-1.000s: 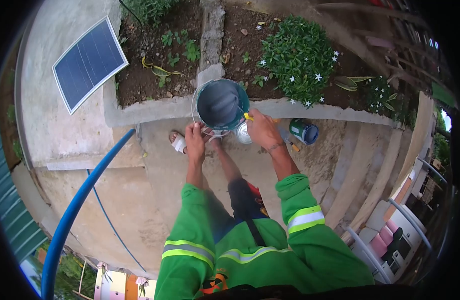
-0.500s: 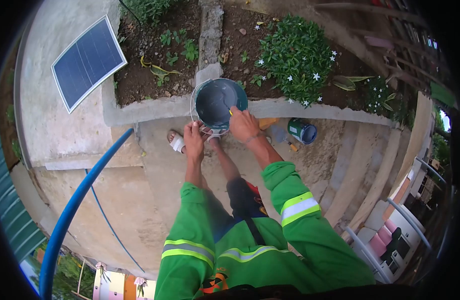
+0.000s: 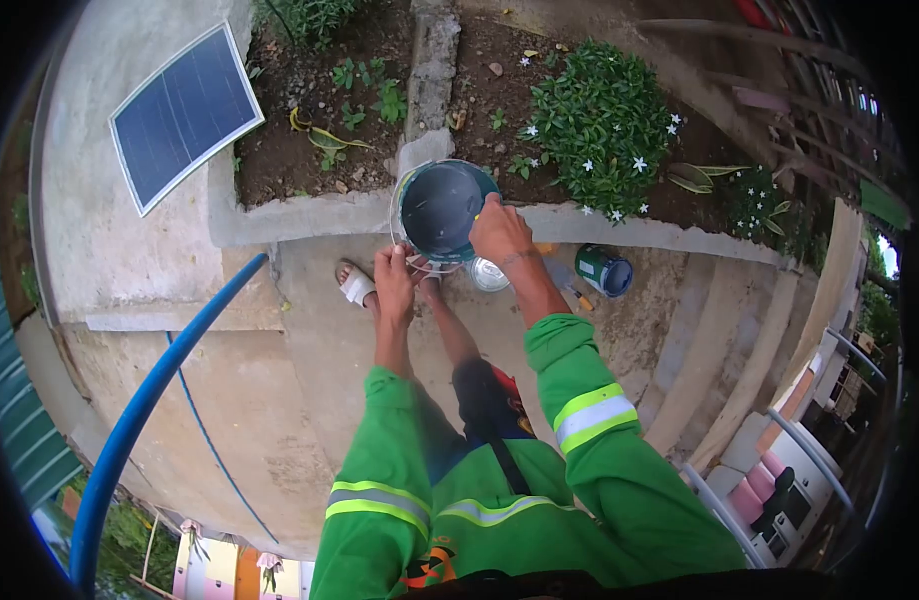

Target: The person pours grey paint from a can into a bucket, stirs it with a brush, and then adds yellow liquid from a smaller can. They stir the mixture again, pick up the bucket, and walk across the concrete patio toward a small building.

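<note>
A dark green bucket with grey, paste-like material inside is tilted toward me over the planter's edge. My left hand is closed on its near left rim, beside the thin wire handle. At the right rim, my right hand is closed around a yellow-handled tool. Its working end is in the bucket and cannot be made out. Below the bucket, a round silver lid lies on the ground, partly hidden by my right wrist.
To the right stand a green can and a flat-bladed tool with an orange handle. Beyond is a concrete planter wall with a flowering bush. A solar panel and a blue pipe are left; concrete steps right.
The bucket and both hands have shifted slightly right in view. My right hand has moved closer over the rim, hiding more of the yellow handle. The silver lid shows more now.
</note>
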Motion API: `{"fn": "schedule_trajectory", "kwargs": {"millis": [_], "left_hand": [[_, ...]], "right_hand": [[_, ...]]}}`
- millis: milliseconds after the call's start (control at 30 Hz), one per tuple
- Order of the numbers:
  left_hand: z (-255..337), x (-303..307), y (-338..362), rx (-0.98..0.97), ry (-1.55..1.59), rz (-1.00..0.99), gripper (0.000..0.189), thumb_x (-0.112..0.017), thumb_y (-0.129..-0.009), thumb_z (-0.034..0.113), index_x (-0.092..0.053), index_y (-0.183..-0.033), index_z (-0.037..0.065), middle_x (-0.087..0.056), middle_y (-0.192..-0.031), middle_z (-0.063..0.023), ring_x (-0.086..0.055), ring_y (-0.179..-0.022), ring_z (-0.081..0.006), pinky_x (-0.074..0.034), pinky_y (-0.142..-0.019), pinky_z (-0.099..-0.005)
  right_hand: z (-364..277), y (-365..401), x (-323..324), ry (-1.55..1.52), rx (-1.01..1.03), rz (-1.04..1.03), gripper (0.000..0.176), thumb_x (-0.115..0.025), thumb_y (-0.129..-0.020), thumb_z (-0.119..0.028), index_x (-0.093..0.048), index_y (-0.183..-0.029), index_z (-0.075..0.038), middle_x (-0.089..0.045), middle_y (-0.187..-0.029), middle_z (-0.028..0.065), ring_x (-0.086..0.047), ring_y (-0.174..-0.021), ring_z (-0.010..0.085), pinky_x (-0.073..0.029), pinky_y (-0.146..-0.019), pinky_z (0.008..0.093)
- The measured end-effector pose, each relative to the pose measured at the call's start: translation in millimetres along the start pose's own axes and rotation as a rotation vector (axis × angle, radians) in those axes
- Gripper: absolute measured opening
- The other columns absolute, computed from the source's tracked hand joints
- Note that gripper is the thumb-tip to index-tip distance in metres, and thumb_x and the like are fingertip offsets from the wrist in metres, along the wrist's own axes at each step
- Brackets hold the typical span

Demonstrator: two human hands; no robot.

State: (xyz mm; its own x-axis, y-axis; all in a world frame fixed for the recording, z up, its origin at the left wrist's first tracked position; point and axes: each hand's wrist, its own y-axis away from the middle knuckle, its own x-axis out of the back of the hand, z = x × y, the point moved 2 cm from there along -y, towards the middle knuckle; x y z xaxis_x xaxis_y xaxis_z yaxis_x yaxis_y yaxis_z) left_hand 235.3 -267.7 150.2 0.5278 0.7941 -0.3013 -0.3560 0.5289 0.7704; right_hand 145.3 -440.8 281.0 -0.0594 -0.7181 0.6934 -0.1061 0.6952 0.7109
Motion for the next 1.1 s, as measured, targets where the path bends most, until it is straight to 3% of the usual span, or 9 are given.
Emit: {"fn": "schedule_trajectory", "kwargs": {"millis": [200, 300, 400, 500, 600, 700, 800, 900, 1100], "left_hand": [[1, -3, 0, 0.003, -0.007, -0.001, 0.03, -0.047, -0.102, 0.029, -0.042, -0.115, 0.002, -0.055, -0.115, -0.0154, -0.068, -0.084, -0.0288, -0.06, -0.071, -0.0372], [0, 1, 0, 0.001, -0.006, -0.002, 0.029, -0.047, -0.102, 0.028, -0.042, -0.115, 0.002, -0.055, -0.115, -0.0153, -0.068, -0.084, -0.0285, -0.06, -0.071, -0.0375], [1, -1, 1, 0.008, 0.013, -0.004, 0.029, -0.047, -0.103, 0.028, -0.042, -0.115, 0.003, -0.055, -0.114, -0.0153, -0.068, -0.083, -0.0283, -0.06, -0.071, -0.0376], [0, 1, 1, 0.009, 0.027, -0.008, 0.029, -0.047, -0.103, 0.028, -0.042, -0.115, 0.003, -0.055, -0.114, -0.0154, -0.068, -0.083, -0.0285, -0.06, -0.071, -0.0378], [1, -4, -1, 0.004, 0.01, -0.006, 0.029, -0.047, -0.103, 0.028, -0.042, -0.115, 0.002, -0.055, -0.114, -0.0159, -0.068, -0.083, -0.029, -0.061, -0.071, -0.038], [2, -3, 0, -0.009, -0.009, 0.0, 0.029, -0.047, -0.103, 0.028, -0.042, -0.115, 0.002, -0.055, -0.114, -0.0164, -0.068, -0.083, -0.0293, -0.061, -0.071, -0.038], [1, -1, 0, -0.012, -0.003, -0.001, 0.029, -0.046, -0.103, 0.028, -0.042, -0.115, 0.001, -0.055, -0.113, -0.0166, -0.068, -0.082, -0.0293, -0.061, -0.071, -0.0377], [0, 4, -1, 0.005, 0.024, -0.007, 0.03, -0.047, -0.103, 0.028, -0.042, -0.115, 0.001, -0.055, -0.113, -0.0165, -0.068, -0.082, -0.0291, -0.061, -0.071, -0.0373], [-2, -3, -3, 0.0, 0.024, -0.015, 0.031, -0.047, -0.103, 0.029, -0.042, -0.115, 0.001, -0.055, -0.113, -0.0164, -0.068, -0.083, -0.029, -0.061, -0.07, -0.0374]], "right_hand": [[3, 2, -13, -0.216, 0.091, 0.07, 0.035, -0.062, -0.085, -0.013, -0.049, -0.113, 0.002, -0.062, -0.11, 0.03, -0.062, -0.101, 0.0469, -0.05, -0.087, 0.0513], [10, 16, -26, -0.193, 0.279, 0.143, 0.03, -0.061, -0.086, -0.012, -0.05, -0.113, -0.003, -0.062, -0.104, 0.0275, -0.062, -0.094, 0.0477, -0.05, -0.082, 0.0546], [27, 30, -19, 0.019, 0.367, 0.104, 0.027, -0.058, -0.087, -0.01, -0.051, -0.113, -0.006, -0.061, -0.1, 0.0249, -0.063, -0.091, 0.046, -0.049, -0.079, 0.0559], [35, 22, -6, 0.142, 0.264, 0.142, 0.026, -0.065, -0.084, -0.012, -0.053, -0.107, -0.009, -0.058, -0.095, 0.0198, -0.063, -0.091, 0.0418, -0.05, -0.075, 0.054], [29, 10, -14, 0.149, 0.301, 0.275, 0.025, -0.064, -0.084, -0.01, -0.054, -0.107, -0.01, -0.058, -0.095, 0.0177, -0.064, -0.091, 0.0404, -0.051, -0.073, 0.0522], [20, 17, -21, 0.075, 0.483, 0.301, 0.023, -0.054, -0.086, -0.009, -0.056, -0.11, -0.009, -0.056, -0.103, 0.0208, -0.064, -0.088, 0.0407, -0.052, -0.073, 0.0516], [26, 29, -28, 0.101, 0.559, 0.2, 0.023, -0.052, -0.087, -0.009, -0.056, -0.11, -0.008, -0.055, -0.105, 0.0196, -0.064, -0.088, 0.0398, -0.053, -0.072, 0.0503], [39, 32, -23, 0.246, 0.518, 0.16, 0.022, -0.051, -0.087, -0.007, -0.055, -0.109, -0.008, -0.054, -0.107, 0.0191, -0.063, -0.087, 0.0388, -0.053, -0.072, 0.0497], [29, 20, -19, 0.184, 0.486, 0.336, 0.021, -0.051, -0.088, -0.008, -0.056, -0.108, -0.009, -0.054, -0.106, 0.0173, -0.062, -0.087, 0.037, -0.053, -0.07, 0.0486]]}}
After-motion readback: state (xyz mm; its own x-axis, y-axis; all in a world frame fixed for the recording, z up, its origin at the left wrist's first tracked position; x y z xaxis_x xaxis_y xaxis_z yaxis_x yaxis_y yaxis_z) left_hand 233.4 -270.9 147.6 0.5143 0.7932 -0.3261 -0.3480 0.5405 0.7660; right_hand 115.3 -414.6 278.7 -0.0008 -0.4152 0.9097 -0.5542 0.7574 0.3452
